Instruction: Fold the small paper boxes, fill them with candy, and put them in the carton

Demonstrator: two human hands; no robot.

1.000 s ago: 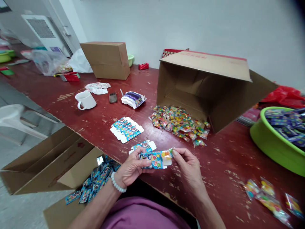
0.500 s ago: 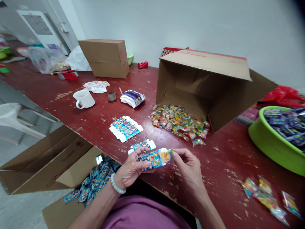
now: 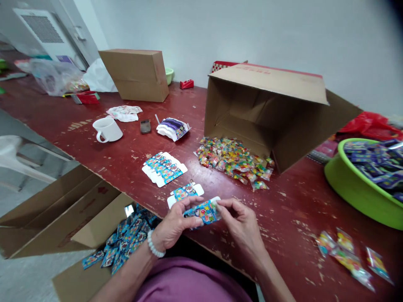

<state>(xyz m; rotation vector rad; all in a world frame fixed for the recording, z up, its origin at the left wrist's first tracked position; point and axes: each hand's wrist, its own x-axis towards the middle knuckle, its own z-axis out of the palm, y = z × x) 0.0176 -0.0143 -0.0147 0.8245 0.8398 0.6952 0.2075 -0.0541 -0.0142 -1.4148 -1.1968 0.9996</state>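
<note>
My left hand (image 3: 178,218) wraps round a small blue printed candy box (image 3: 204,213), thumb on its front face. At the box's right end, beside a raised white flap, my right hand (image 3: 237,220) pinches the end of a clear candy packet (image 3: 216,204), which is mostly hidden inside the box. Just behind my left hand lies a flat blue carton blank (image 3: 185,191). A stack of similar blanks (image 3: 164,168) rests farther back on the red table (image 3: 147,144). A heap of wrapped candies (image 3: 233,161) spills from a cardboard box (image 3: 267,90) lying on its side.
Several candy packets (image 3: 351,264) lie at right, near a green basin (image 3: 355,197) of purple boxes. Below the table's left edge, an open carton (image 3: 94,218) holds filled-looking blue boxes (image 3: 126,235). A white mug (image 3: 108,130) and purple carton blanks (image 3: 172,128) stand farther back.
The candy packet has slid left into the blue box, so its orange and yellow contents no longer show. My right hand has moved left with it, up to the box's end.
</note>
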